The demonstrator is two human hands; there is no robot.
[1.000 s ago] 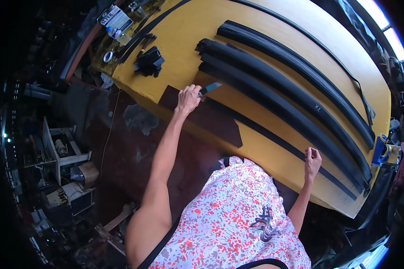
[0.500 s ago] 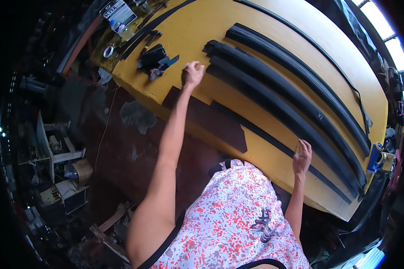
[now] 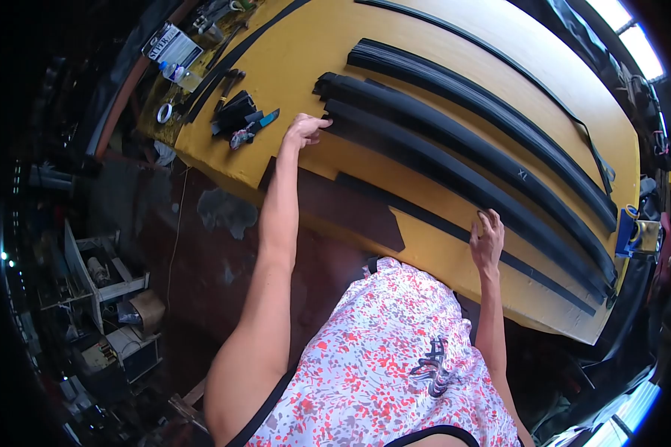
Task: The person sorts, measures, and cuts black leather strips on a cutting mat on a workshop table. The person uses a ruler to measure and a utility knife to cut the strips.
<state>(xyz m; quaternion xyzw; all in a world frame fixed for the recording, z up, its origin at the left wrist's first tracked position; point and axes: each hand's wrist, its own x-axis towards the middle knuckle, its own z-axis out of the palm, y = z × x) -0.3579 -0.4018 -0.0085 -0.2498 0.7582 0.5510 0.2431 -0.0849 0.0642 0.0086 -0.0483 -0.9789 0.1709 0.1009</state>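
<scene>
My left hand (image 3: 304, 131) reaches to the left end of the nearest stack of long black strips (image 3: 402, 155), its thumb and forefinger closed at the corner of a strip. My right hand (image 3: 487, 237) hovers over the near side of the same stack, fingers half curled and apart, holding nothing I can see. A narrow single black strip (image 3: 425, 214) lies below it along the yellow tabletop's near side. Beyond are a second stack of black strips (image 3: 455, 132), marked in white, and a third, ridged bundle (image 3: 455, 78).
On the yellow table (image 3: 276, 63) at left lie a black bundle with a blade-like tool (image 3: 268, 119), a hammer (image 3: 230, 82), a tape roll (image 3: 164, 113) and a bottle (image 3: 179, 74). A dark brown sheet (image 3: 350, 208) lies at the near edge. A blue tape dispenser (image 3: 628, 231) sits at right.
My left hand has moved onto the end of the nearest stack and closed finger and thumb there. My right hand has shifted slightly left, its fingers spreading. The view has turned a little.
</scene>
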